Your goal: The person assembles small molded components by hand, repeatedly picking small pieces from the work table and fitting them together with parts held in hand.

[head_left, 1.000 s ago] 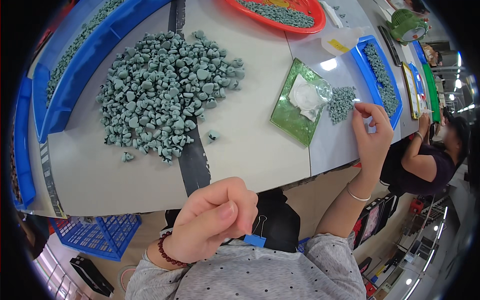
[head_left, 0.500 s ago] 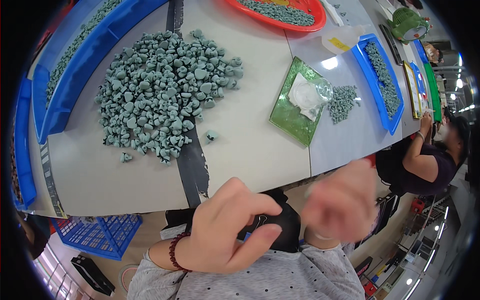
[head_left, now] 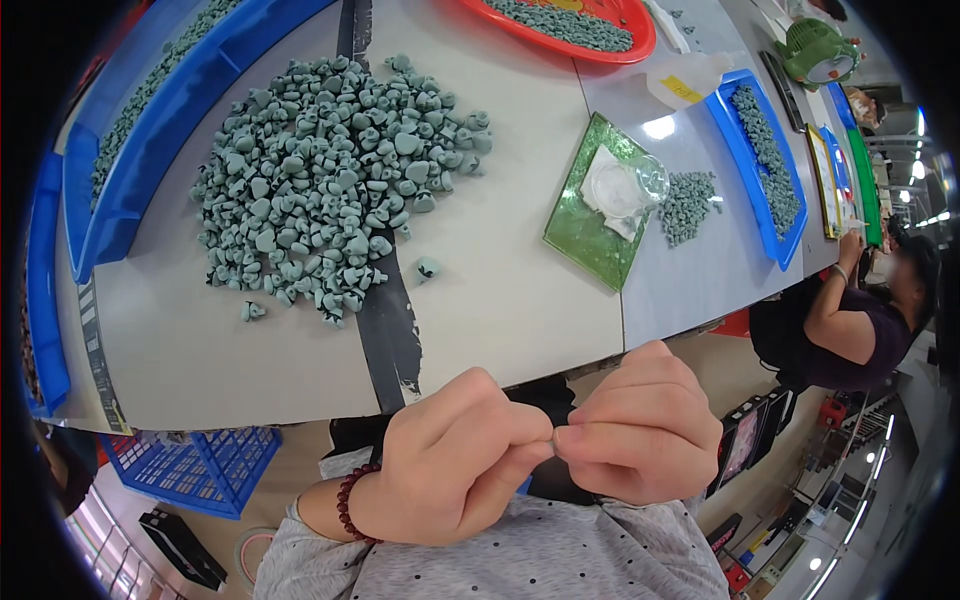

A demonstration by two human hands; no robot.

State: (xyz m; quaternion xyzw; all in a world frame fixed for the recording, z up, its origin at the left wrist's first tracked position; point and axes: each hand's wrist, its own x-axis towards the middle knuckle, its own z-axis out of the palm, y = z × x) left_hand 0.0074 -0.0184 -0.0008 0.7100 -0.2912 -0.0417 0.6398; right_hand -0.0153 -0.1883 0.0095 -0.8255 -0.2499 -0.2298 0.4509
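Observation:
My left hand (head_left: 455, 460), a beaded bracelet on its wrist, is closed in a pinch. The thumb and forefinger of my right hand (head_left: 645, 430) pinch too, and the fingertips of both hands meet in front of my chest, just off the table's near edge. Whatever lies between the fingertips is too small or too covered to make out. Beyond my hands, a large heap of small grey-green moulded pieces (head_left: 310, 180) with dark parts lies on the table. One loose piece (head_left: 427, 268) sits apart, to the right of the heap.
A green plate (head_left: 575, 235) holds a small clear dish (head_left: 625, 187), beside a pile of tiny grey-green parts (head_left: 687, 207). Blue trays (head_left: 787, 235) of parts stand left and right, a red bowl (head_left: 640, 45) at the back. A blue crate (head_left: 215, 470) is below; a co-worker (head_left: 850, 320) sits right.
My right hand has moved left and its fingertips now meet those of my left hand. The gap between my left thumb and forefinger has closed.

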